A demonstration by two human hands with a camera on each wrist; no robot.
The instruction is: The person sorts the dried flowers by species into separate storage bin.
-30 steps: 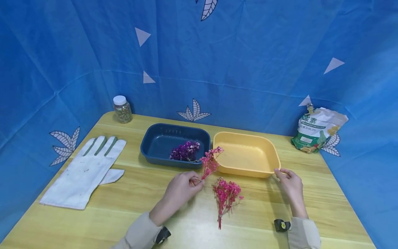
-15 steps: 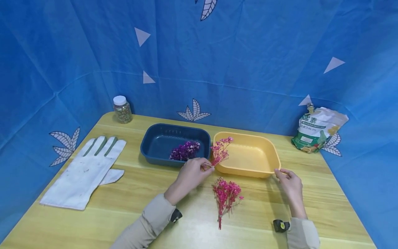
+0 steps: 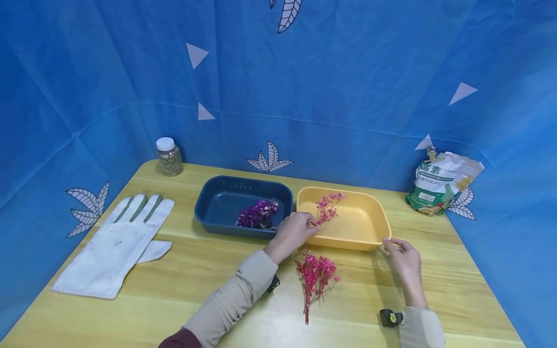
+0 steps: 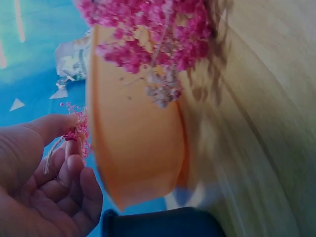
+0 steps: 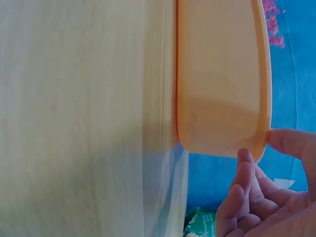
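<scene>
My left hand [image 3: 293, 233] pinches the stems of a small bunch of pink dried flowers [image 3: 329, 207], its blossoms over the left part of the yellow tray [image 3: 344, 243]. In the left wrist view, thumb and fingertips meet at the stems, with a bit of twine hanging by them. My right hand [image 3: 405, 263] grips the tray's front right corner; the right wrist view shows the thumb on the rim and fingers against the outer wall. A second pink bunch [image 3: 316, 275], tied at its stems, lies on the table in front of the tray.
A dark blue tray [image 3: 217, 225] with purple dried flowers [image 3: 257, 214] stands left of the yellow one. Further left lie white work gloves [image 3: 110, 251]. A lidded jar [image 3: 169, 157] stands at the back left, a white and green bag [image 3: 441, 183] at the back right.
My left hand has moved right and away from me, bringing the pink bunch from in front of the trays to over the yellow tray. The right hand stays at the tray's corner.
</scene>
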